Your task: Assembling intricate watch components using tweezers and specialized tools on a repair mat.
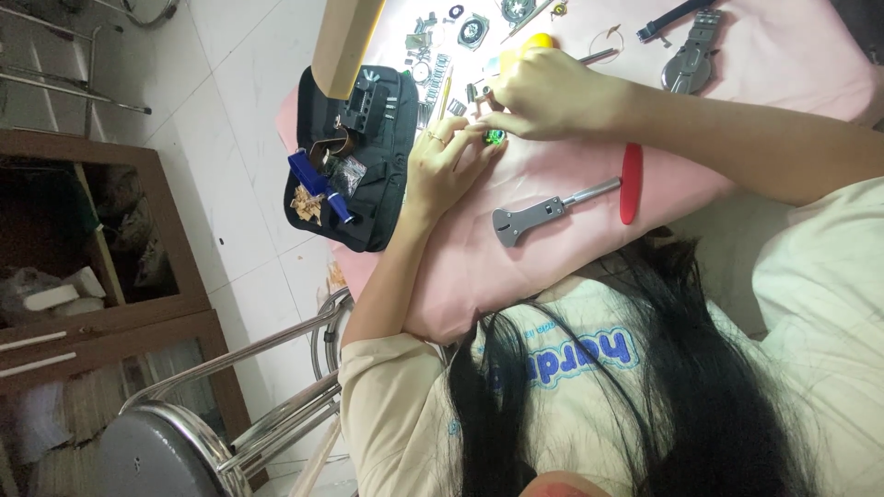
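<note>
My left hand, a ring on one finger, rests on the pink cloth, its fingertips curled on a small green part. My right hand comes in from the right, just above the left. Its thumb and fingers are pinched together right over the green part. A yellow-topped tool sticks out behind the right hand, which seems to grip it. Whatever lies under the fingertips is hidden.
A grey case wrench with a red handle lies near my right forearm. An open black tool pouch holds a blue tool. Small watch parts, a strap and grey pliers lie at the top. Chairs and a wooden cabinet stand left.
</note>
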